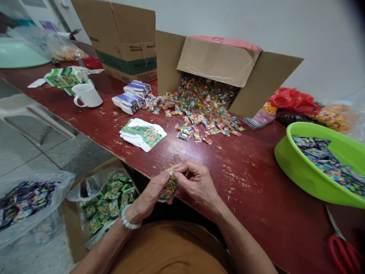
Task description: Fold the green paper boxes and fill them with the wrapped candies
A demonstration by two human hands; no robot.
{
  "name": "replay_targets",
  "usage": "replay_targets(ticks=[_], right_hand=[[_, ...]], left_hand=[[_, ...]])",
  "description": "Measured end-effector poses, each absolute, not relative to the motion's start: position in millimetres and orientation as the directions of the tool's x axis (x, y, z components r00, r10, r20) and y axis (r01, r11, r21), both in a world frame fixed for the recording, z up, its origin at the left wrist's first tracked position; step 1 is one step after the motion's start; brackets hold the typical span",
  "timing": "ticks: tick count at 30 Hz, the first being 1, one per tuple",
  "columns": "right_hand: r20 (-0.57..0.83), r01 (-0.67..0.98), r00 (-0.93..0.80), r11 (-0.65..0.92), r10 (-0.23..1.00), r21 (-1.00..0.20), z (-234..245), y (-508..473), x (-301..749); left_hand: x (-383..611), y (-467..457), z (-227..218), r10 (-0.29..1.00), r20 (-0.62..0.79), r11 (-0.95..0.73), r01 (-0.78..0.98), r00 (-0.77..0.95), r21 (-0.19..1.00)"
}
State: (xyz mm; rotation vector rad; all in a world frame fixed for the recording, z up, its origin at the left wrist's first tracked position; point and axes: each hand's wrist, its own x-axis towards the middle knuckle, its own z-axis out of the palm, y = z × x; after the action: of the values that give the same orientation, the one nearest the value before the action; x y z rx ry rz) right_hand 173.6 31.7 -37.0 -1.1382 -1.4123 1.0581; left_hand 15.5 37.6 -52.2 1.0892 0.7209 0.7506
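Close to my body, at the table's front edge, my left hand (152, 192) grips a small green printed candy box (169, 189) with a colourful pattern. The fingers of my right hand (196, 182) pinch at its white top end. Part of the box is hidden behind my fingers. Beyond my hands lies a fanned stack of flattened green and white boxes (142, 133). Further back, wrapped candies (205, 108) spill onto the table out of a cardboard carton (219, 61) lying with its flaps open.
A white mug (87, 95) and purple-white boxes (129, 102) stand at the back left. On the right are a lime-green basin (308, 179) holding packets and red-handled scissors (343, 247). Below left, a lined carton holds green packets (110, 203) beside a bag of purple packets (27, 201).
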Motion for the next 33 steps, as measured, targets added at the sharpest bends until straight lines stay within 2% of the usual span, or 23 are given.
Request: replay_targets(ticks=[3, 5, 10, 16, 20, 23, 25, 26, 27, 29, 31, 33], right_hand=[[0.057, 0.005, -0.077, 0.058, 0.995, -0.998, -37.8, 31.4, 174.7], [0.03, -0.023, -0.117, 0.028, 0.993, -0.999, -36.3, 31.3, 177.7], [0.165, -0.001, -0.24, 0.17, 0.957, -0.986, -32.5, 27.4, 182.8], [0.146, -0.019, -0.203, 0.145, 0.968, -0.989, -54.8, 19.7, 172.1], [0.23, 0.186, -0.251, 0.28, 0.94, -0.942, -63.0, 52.0, 192.1], [0.323, 0.5, -0.044, 0.301, 0.945, -0.812, -66.5, 97.1, 222.5], [0.348, 0.735, 0.116, 0.155, 0.93, -0.66, -72.0, 125.8, 243.3], [0.327, 0.798, 0.188, 0.05, 0.926, -0.601, -76.1, 136.9, 252.5], [0.297, 0.829, 0.233, -0.029, 0.926, -0.559, -80.9, 145.0, 260.3], [0.25, 0.845, 0.252, -0.086, 0.935, -0.528, -91.6, 151.2, 271.3], [0.238, 0.838, 0.229, -0.067, 0.944, -0.541, -101.4, 146.7, 276.6], [0.245, 0.82, 0.21, -0.034, 0.947, -0.572, -107.5, 137.2, 278.7]], left_hand=[[13.8, 38.6, -53.3, 0.804, -0.146, 0.263, -0.125, 0.576, 0.957], [13.1, 38.5, -54.5, 0.789, -0.159, 0.286, -0.127, 0.593, 0.95], [17.1, 35.5, -53.5, 0.798, -0.224, 0.401, -0.215, 0.56, 0.891], [19.3, 34.1, -48.4, 0.816, -0.334, 0.504, -0.299, 0.472, 0.81], [13.8, 32.6, -48.1, 0.814, -0.326, 0.516, -0.34, 0.481, 0.786], [8.0, 27.4, -52.4, 0.777, -0.345, 0.551, -0.305, 0.526, 0.776], [1.7, 23.3, -57.8, 0.745, -0.364, 0.561, -0.23, 0.559, 0.795], [-2.9, 21.9, -60.9, 0.736, -0.371, 0.556, -0.193, 0.566, 0.809], [-8.8, 21.4, -63.9, 0.736, -0.372, 0.539, -0.157, 0.566, 0.828], [-24.8, 24.0, -68.8, 0.754, -0.365, 0.469, -0.058, 0.545, 0.881], [-45.1, 31.0, -70.8, 0.774, -0.345, 0.348, 0.099, 0.531, 0.932], [-65.8, 39.9, -69.5, 0.744, -0.363, 0.219, 0.309, 0.561, 0.926]])
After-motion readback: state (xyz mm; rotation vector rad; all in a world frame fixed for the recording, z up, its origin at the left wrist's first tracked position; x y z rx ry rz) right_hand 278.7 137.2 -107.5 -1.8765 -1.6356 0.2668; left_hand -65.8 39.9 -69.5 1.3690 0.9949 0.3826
